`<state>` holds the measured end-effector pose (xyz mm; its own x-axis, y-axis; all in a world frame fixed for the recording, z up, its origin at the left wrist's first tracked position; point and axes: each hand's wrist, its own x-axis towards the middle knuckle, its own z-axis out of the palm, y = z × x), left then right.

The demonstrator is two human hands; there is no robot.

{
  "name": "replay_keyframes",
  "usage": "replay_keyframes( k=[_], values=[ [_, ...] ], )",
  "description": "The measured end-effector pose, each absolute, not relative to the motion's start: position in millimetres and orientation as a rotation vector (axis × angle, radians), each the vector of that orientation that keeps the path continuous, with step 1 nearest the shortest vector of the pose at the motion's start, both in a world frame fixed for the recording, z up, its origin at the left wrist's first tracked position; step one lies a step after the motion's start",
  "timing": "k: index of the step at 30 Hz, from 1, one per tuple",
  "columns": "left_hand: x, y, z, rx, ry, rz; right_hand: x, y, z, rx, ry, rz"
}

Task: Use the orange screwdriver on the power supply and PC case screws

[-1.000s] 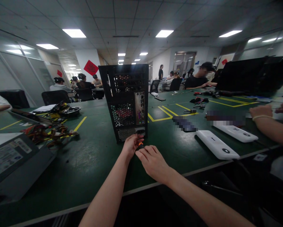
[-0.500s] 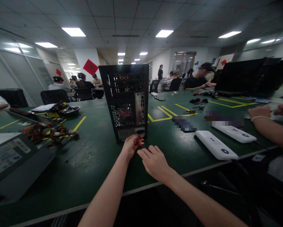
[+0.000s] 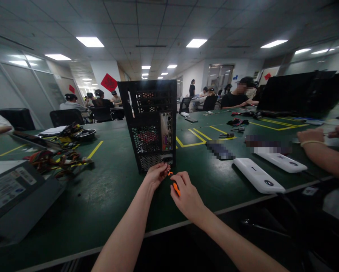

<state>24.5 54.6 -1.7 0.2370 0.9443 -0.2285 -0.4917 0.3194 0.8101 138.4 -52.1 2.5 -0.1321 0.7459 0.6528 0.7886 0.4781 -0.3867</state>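
A black computer case (image 3: 155,121) stands upright on the green table, its rear panel with ports and mesh facing me. In my right hand (image 3: 186,194) is a screwdriver (image 3: 176,188) with an orange and black handle, its thin shaft pointing up toward the case. My left hand (image 3: 156,176) is closed in a pinch around the front of that shaft, by the lower right corner of the rear panel. The tip of the screwdriver and any screw there are hidden by the left fingers.
On the left lie a grey metal power supply (image 3: 13,189) and tangled cables (image 3: 64,155). To the right are white power banks (image 3: 257,175) and a dark phone (image 3: 220,149). A co-worker's hand (image 3: 312,139) is at the right edge, below black monitors (image 3: 294,94).
My right fingers have shifted back and opened a little along the screwdriver handle, so more of its orange part shows. The left hand stays by the case's lower corner.
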Motion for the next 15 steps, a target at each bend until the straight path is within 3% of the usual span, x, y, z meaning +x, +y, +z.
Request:
replay_keyframes(
  k=[8, 15],
  values=[
    [26.1, 55.3, -2.8, 0.652, 0.810, 1.116, 135.2, -52.5, 0.2, -1.431, -1.753, -0.039],
    [24.7, 48.9, 2.5, 0.649, 0.824, 1.120, 133.0, -52.6, -7.1, -1.400, -1.996, -0.488]
  ],
)
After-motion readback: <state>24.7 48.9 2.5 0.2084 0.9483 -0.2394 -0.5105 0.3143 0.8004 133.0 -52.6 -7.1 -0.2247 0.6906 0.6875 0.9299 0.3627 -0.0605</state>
